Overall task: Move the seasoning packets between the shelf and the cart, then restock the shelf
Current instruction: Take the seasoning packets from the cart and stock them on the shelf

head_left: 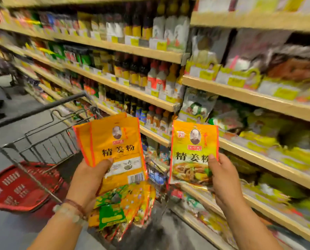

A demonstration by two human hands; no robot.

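Left hand [94, 175] grips a fanned stack of orange packets [112, 150] above the cart [42, 141]. Right hand [221, 177] pinches a single packet [192, 152] near the shelf [258, 154]. Both stand upright, long axis vertical, print facing the camera. Recommended: seat the single packet face-out, upright.
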